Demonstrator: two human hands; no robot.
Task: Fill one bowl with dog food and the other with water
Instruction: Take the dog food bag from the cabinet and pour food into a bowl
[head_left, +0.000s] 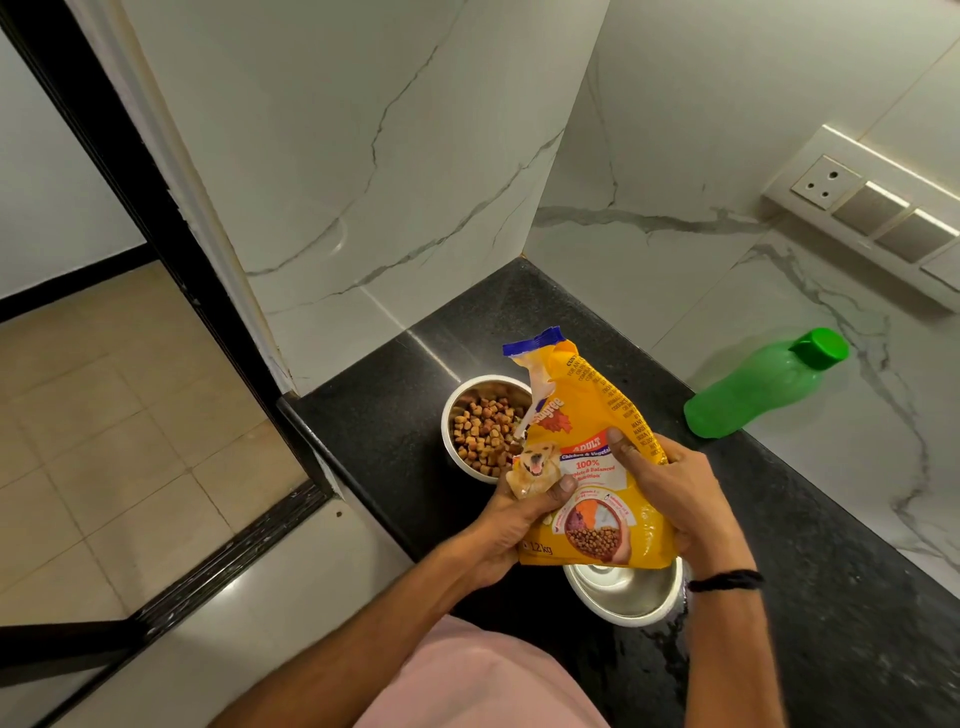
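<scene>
Nearest the camera: pink shirt (483, 675) at bottom centre, both bare forearms reaching forward over the black granite counter (831, 597).

Right wrist has a black band (727, 580). Just past it, the near steel bowl (631, 597) sits on the counter, partly hidden under the bag. The visible part of its inside is bare metal, no kibble seen; can't tell if there's water in it.

Both hands grip the yellow dog food bag (587, 467). Left hand (511, 525) is closed on the bag's lower left edge, thumb across the front over the dog picture. Right hand (675, 488) is closed around the right side, thumb pressed on the front panel. Bag is held above the counter, roughly upright with the top leaning left. Blue top strip is torn open, and the opening is over the far bowl's right rim.

Far steel bowl (480, 428) sits on the counter just beyond the left hand, holding brown kibble (480, 426) across most of its bottom.

Further right, a green bottle (763, 384) with its green cap on stands against the marble wall (701, 156), well apart from both bowls.

Beyond that, a switch panel with a socket (862, 208) on the right wall. Far left: tiled floor (78, 415) and a black door frame (130, 171).
</scene>
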